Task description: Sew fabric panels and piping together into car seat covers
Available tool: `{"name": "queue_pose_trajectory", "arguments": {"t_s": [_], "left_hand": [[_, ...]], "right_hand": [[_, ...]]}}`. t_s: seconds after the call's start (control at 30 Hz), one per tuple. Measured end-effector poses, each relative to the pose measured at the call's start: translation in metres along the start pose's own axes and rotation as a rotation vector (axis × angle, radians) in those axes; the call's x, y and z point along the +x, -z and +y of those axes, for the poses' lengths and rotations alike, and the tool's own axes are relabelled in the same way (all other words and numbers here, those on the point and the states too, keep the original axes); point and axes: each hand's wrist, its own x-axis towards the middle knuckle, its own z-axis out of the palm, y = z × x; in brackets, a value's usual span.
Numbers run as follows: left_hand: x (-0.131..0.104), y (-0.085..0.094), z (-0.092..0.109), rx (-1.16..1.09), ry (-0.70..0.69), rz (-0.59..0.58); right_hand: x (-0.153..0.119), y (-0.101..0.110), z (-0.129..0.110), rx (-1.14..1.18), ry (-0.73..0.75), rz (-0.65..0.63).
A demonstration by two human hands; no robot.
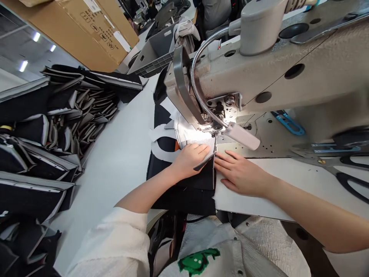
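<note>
Under the lit needle area of the sewing machine (219,119) lies a layered black fabric panel (184,198) with white and grey mesh pieces on top. My left hand (192,158) is closed on the upper fabric layer just in front of the presser foot, and a dark folded edge sticks out below its fingers. Spread flat, my right hand (242,173) rests on the table with its fingertips against the panel's right edge. A curved white strip (163,154) lies on the black fabric left of my left hand. The needle tip is hard to make out.
Stacks of black padded pieces (86,115) fill the left side. Large scissors (331,165) and a blue-handled thread snipper (291,123) lie at right. Behind stand a cardboard box (95,30) and a grey crate (155,50). A lamp (242,135) hangs close to the hands.
</note>
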Motion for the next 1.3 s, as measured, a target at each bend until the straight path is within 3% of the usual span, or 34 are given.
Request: {"name": "queue_pose_trajectory", "arguments": {"t_s": [0.1, 0.3, 0.47, 0.6, 0.7, 0.9, 1.07, 1.2, 1.3], "left_hand": [[-0.002, 0.002, -0.005, -0.193, 0.049, 0.057], [-0.003, 0.006, -0.010, -0.513, 0.271, 0.120], [0.001, 0.006, -0.004, -0.451, 0.182, 0.104], [-0.001, 0.002, -0.003, -0.515, 0.243, 0.137], [-0.002, 0.000, -0.001, -0.516, 0.278, 0.147], [0.007, -0.005, 0.003, -0.227, 0.056, 0.096], [0.019, -0.018, -0.011, -0.107, -0.015, 0.160], [0.023, -0.019, -0.014, -0.217, -0.040, 0.214], [0.023, -0.008, -0.009, -0.438, 0.091, 0.233]], "right_hand": [[-0.002, -0.001, -0.001, -0.020, -0.073, -0.014], [0.015, -0.001, -0.005, 0.023, -0.031, -0.069], [0.021, -0.004, -0.012, -0.110, -0.031, 0.056], [0.016, -0.005, -0.022, -0.228, 0.123, 0.184], [0.015, -0.009, -0.029, -0.228, 0.128, 0.153], [0.018, -0.015, -0.029, -0.215, 0.012, 0.120], [0.019, -0.015, -0.027, -0.248, 0.029, 0.134], [0.019, -0.012, -0.028, -0.248, 0.125, 0.123], [0.028, -0.014, -0.037, -0.250, 0.187, 0.021]]}}
